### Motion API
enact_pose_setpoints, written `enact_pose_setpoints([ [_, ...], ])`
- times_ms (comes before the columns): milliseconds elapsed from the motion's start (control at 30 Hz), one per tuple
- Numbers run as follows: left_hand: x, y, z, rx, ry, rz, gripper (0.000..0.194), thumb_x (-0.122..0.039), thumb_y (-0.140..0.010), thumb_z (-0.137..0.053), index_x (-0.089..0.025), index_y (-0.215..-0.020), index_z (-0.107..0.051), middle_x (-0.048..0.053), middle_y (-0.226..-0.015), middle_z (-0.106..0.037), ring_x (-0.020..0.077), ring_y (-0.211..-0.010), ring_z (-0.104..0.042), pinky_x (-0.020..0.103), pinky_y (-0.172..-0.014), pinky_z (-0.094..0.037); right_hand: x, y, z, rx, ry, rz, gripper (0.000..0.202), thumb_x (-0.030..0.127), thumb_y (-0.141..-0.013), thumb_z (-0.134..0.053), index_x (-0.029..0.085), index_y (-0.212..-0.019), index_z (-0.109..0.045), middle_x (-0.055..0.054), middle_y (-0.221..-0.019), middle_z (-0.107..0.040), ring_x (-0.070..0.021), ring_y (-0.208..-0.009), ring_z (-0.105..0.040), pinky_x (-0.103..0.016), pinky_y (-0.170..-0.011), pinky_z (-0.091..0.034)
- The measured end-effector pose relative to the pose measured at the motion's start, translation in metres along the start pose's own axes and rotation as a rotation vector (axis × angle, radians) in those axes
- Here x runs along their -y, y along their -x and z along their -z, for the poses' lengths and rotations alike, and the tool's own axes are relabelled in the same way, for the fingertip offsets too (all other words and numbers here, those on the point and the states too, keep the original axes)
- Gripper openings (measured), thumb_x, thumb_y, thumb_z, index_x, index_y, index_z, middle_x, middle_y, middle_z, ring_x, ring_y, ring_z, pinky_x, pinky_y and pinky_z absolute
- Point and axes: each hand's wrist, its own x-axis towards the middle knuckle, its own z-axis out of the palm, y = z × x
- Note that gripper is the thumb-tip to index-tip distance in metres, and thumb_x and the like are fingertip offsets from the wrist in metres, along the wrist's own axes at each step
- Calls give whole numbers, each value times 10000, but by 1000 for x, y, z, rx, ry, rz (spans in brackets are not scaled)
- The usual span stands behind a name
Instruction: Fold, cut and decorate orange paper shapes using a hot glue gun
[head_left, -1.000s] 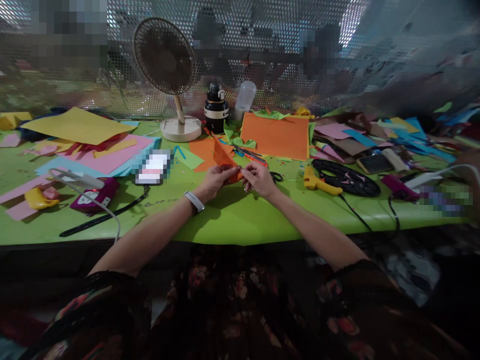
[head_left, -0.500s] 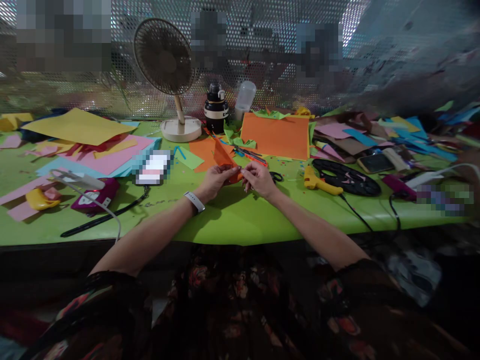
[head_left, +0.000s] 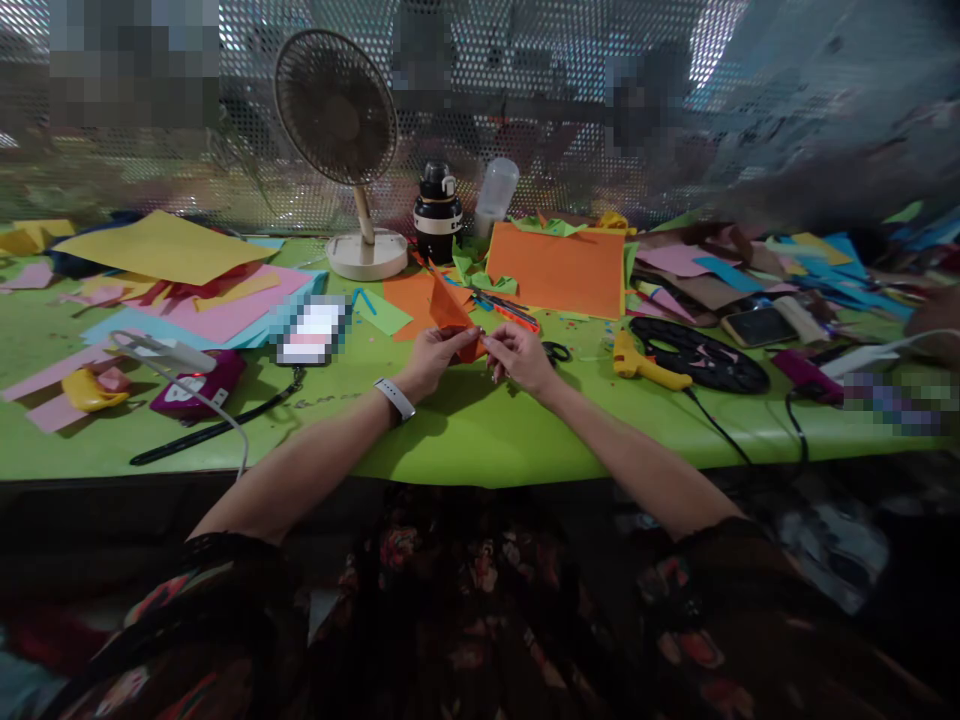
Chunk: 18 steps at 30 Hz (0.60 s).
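A folded piece of orange paper [head_left: 448,303] is held between my two hands, just above the green table cover. My left hand [head_left: 435,358], with a pale band on its wrist, pinches the paper between thumb and fingers. At the paper's right edge, my right hand [head_left: 519,358] is closed with thumb and fingertips pressed together on it. Black scissor handles [head_left: 556,352] show beside my right hand. Behind the hands lie a flat orange sheet [head_left: 405,298], a light green strip [head_left: 386,314] and several pens [head_left: 501,303].
To the right are a yellow glue gun [head_left: 646,364], a black palette-like tray [head_left: 697,355] and paper scraps. A fan [head_left: 367,255] and a black bottle [head_left: 438,225] stand at the back. Coloured sheets [head_left: 225,305], a lit phone [head_left: 313,330] and a magenta box [head_left: 199,385] lie left.
The view has shifted slightly, so the table's things appear a little to the right. Both hands keep hold of the orange paper, nearly unmoved.
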Motion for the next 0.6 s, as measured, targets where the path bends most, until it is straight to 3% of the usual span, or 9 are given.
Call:
enact_pose_setpoints([
  [200,1,-4,3,22,4,-19,224,-369,-676,-832,-184,-784,-766,41,-781,-725,116,-664,-588,263,-626,-444,-6,-2,5,49,-27,-16,379,507,-739,-782,179,-831,-614,26,-590,-666,-65,-368,-549,-167,-342,-451],
  [333,0,-7,4,23,11,-106,227,-382,-672,-834,-184,-751,-755,20,-723,-698,102,-632,-557,271,-625,-430,-8,-6,5,63,3,-13,386,523,-756,-760,177,-818,-599,-1,-643,-703,-86,-430,-617,-162,-356,-441],
  [467,1,-9,4,29,11,-135,242,-385,-676,-834,-162,-705,-745,11,-642,-667,79,-553,-506,250,-554,-393,-8,-10,3,90,2,3,378,514,-765,-753,183,-792,-572,-9,-653,-701,-112,-512,-663,-193,-436,-514],
  [600,2,-11,5,22,32,-126,269,-396,-665,-841,-154,-728,-743,31,-691,-698,97,-605,-567,246,-599,-445,-6,-9,2,77,-21,27,393,527,-752,-756,193,-799,-555,13,-651,-683,-113,-569,-679,-204,-502,-548],
])
